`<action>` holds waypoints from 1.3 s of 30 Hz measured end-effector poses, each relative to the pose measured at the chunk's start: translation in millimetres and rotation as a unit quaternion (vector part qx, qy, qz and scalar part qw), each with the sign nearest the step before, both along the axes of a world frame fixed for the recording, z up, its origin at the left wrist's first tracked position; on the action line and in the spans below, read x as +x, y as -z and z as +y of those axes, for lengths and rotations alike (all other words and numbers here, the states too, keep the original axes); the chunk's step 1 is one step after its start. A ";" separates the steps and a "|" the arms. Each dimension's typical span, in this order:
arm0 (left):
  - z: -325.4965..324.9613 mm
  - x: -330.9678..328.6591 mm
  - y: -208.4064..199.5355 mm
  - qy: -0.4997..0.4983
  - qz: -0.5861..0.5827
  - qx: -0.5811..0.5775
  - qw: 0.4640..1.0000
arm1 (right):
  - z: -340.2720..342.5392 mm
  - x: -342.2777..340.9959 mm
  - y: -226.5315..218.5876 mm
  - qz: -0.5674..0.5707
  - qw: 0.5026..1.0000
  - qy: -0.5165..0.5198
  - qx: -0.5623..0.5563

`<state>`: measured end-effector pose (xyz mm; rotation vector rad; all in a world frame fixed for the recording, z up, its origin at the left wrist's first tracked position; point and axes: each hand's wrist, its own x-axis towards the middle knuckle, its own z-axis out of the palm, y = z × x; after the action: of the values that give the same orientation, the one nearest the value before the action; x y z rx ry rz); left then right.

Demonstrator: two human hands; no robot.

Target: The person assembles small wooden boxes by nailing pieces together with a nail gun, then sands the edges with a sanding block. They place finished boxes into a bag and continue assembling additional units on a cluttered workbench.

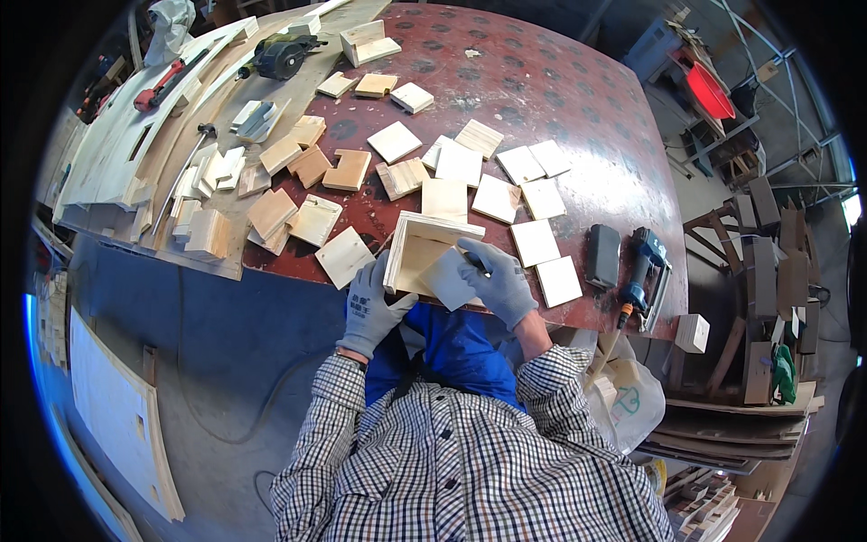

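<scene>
My left hand (pixel 368 312), in a grey work glove, is closed on the left side of an open wooden box (pixel 414 248) made of pale boards. The box rests at the near edge of the dark red table (pixel 560 99), tilted toward me. My right hand (pixel 502 285), also gloved, is closed at the box's right side. It holds a flat, pale grey square piece (pixel 449 278) against the box opening; its kind is unclear. A short dark object (pixel 475 263) shows at the right fingers, partly hidden. Several square wood blocks (pixel 459 165) lie just beyond the box.
A blue nail gun (pixel 643 266) with a hose and a black case (pixel 602 256) lie at the right. Notched blocks (pixel 347 170), a hammer (pixel 207 132), a circular saw (pixel 284 56) and a red tool (pixel 163 86) lie left. Boards (pixel 117 415) lean below left.
</scene>
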<state>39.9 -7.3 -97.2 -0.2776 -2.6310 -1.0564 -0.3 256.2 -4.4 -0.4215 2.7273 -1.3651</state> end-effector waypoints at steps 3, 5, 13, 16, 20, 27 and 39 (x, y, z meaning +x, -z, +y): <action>0.3 0.8 -1.2 -0.002 0.004 -0.005 1.000 | 0.0 4.7 8.5 -0.016 0.996 0.027 -0.083; 0.2 0.6 -2.0 0.000 0.005 -0.007 1.000 | 0.5 9.1 16.1 -0.103 0.975 0.089 -0.175; -0.8 0.2 0.8 -0.002 -0.007 -0.016 1.000 | -20.5 44.9 35.6 -0.298 0.771 0.224 -0.516; 0.0 -0.8 0.1 0.001 -0.006 -0.012 1.000 | -36.3 59.4 27.5 -0.280 0.765 0.260 -0.518; 2.1 -2.0 -1.2 -0.002 -0.003 -0.007 1.000 | -50.5 65.8 37.5 -0.266 0.761 0.291 -0.515; -3.6 -1.7 4.5 0.006 -0.003 -0.019 1.000 | -39.6 58.0 31.0 0.023 0.982 0.153 0.105; -0.9 -3.6 -18.7 0.019 0.023 0.003 1.000 | -32.8 18.1 46.0 0.143 0.963 0.090 0.211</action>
<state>36.3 -8.2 -78.5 -0.3473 -2.5917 -1.0556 17.8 223.4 -50.4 -0.3677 3.2497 -0.7527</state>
